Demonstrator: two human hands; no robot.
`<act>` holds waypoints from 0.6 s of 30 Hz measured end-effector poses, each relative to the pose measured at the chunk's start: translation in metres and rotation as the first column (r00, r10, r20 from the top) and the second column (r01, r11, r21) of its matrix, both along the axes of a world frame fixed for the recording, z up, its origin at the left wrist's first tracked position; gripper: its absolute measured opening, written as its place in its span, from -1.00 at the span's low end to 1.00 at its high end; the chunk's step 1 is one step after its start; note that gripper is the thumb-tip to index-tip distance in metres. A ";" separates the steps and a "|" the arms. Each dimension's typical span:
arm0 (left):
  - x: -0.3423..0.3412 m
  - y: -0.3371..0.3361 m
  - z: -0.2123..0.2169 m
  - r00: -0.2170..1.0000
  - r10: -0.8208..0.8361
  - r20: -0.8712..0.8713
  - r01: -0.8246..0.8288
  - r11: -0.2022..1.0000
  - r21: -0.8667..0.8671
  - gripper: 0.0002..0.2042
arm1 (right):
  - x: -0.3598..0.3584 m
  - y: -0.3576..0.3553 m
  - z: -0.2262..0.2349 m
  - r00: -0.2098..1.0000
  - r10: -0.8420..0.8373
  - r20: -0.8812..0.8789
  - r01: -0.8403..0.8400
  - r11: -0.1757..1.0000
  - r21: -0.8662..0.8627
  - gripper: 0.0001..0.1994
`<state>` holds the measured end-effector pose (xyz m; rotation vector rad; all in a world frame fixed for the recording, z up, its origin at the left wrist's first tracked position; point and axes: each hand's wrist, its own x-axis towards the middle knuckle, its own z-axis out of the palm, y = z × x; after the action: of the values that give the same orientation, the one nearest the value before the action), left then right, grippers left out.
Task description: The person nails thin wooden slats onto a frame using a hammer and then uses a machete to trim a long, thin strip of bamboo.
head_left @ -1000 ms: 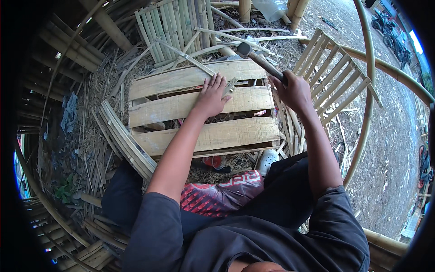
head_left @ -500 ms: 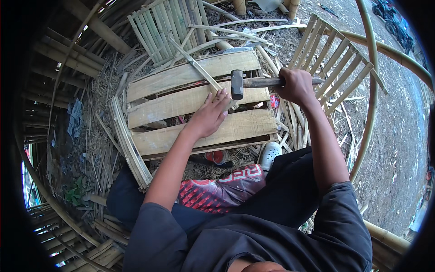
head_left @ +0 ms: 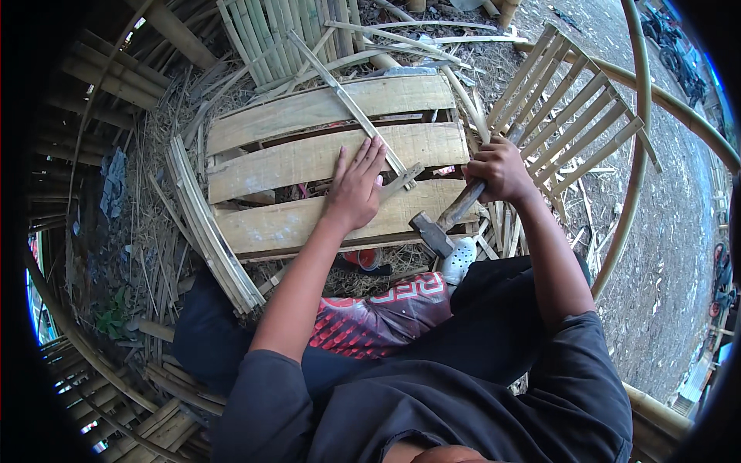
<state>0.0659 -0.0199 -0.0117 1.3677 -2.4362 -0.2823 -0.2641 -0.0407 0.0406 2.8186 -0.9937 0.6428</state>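
Right hand [head_left: 498, 171] around hammer [head_left: 461, 207]

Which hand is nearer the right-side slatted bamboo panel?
Right: the right hand is just left of the panel; the left hand is farther left, over the planks.

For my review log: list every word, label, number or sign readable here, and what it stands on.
Red-and-grey cloth by the legs: large pale, red-edged capitals, readable in part; wording withheld, so not quoted.
Hammer: no lettering that I can make out.
Strip and planks: no lettering that I can make out.
Background at upper right: too small and blurred to tell.
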 end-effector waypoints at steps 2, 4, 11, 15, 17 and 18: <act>-0.001 -0.001 -0.001 1.000 -0.004 -0.003 0.004 1.000 -0.006 -0.35 | 0.003 -0.005 -0.008 0.989 -0.138 -0.048 0.140 0.990 0.035 -0.83; -0.001 -0.001 -0.001 1.000 -0.006 -0.006 0.006 1.000 -0.010 -0.35 | -0.001 -0.007 -0.016 0.967 -0.234 -0.099 0.237 0.971 0.021 -0.83; 0.002 -0.003 -0.005 1.000 -0.013 0.014 0.014 1.000 -0.025 -0.36 | 0.009 -0.009 -0.008 0.997 -0.004 0.077 0.006 0.999 -0.033 -0.83; 0.003 -0.005 -0.003 1.000 -0.012 0.026 0.013 1.000 -0.022 -0.36 | 0.003 -0.011 -0.013 0.959 -0.269 -0.090 0.272 0.962 0.020 -0.77; 0.002 -0.004 -0.003 1.000 -0.016 0.027 0.016 1.000 -0.025 -0.36 | -0.001 -0.013 -0.013 0.990 -0.137 0.026 0.138 0.989 -0.045 -0.78; 0.001 -0.003 -0.003 0.999 -0.017 0.031 0.018 0.999 -0.029 -0.36 | -0.001 -0.016 -0.014 0.990 -0.136 0.024 0.137 0.990 -0.044 -0.78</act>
<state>0.0672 -0.0230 -0.0152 1.3482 -2.4691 -0.2300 -0.2656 -0.0563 0.0270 2.6818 -1.1487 0.6716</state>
